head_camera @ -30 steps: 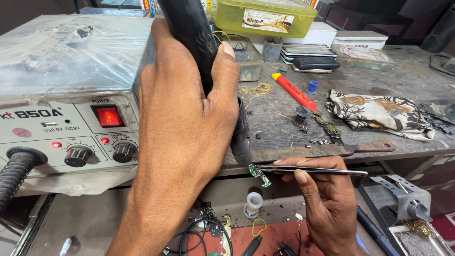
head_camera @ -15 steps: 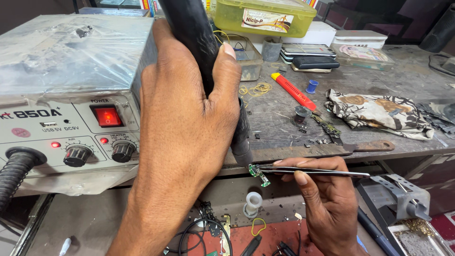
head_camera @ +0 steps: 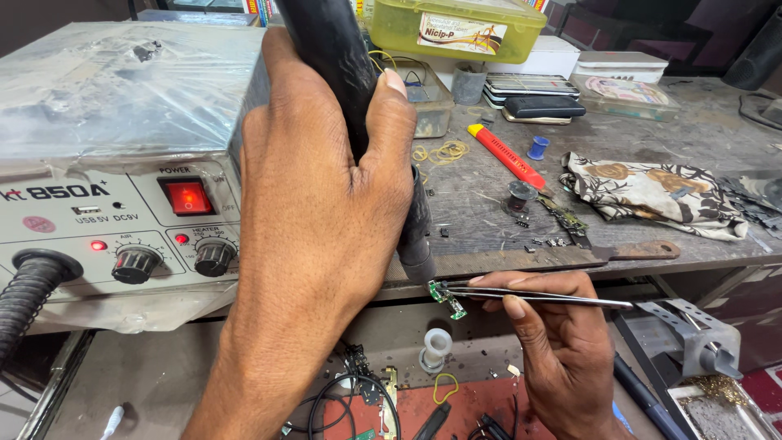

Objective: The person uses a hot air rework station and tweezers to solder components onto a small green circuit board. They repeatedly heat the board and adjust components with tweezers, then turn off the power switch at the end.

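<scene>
My left hand [head_camera: 318, 204] is wrapped round the black handle of a hot-air wand [head_camera: 342, 65], whose dark nozzle [head_camera: 417, 236] points down at the bench's front edge. Just under the nozzle tip hangs a small green circuit board [head_camera: 447, 297]. My right hand [head_camera: 554, 342] pinches metal tweezers [head_camera: 538, 297] that clamp this board from the right. The nozzle tip and the board are very close; contact cannot be made out.
A grey hot-air station [head_camera: 114, 220] with a lit red switch, two knobs and a black hose [head_camera: 28, 293] stands at left. On the bench lie a red cutter [head_camera: 505, 155], a patterned cloth [head_camera: 652, 191], rubber bands [head_camera: 440, 152] and a yellow-green box [head_camera: 456, 24]. A lower tray holds wires and a white spool [head_camera: 436, 349].
</scene>
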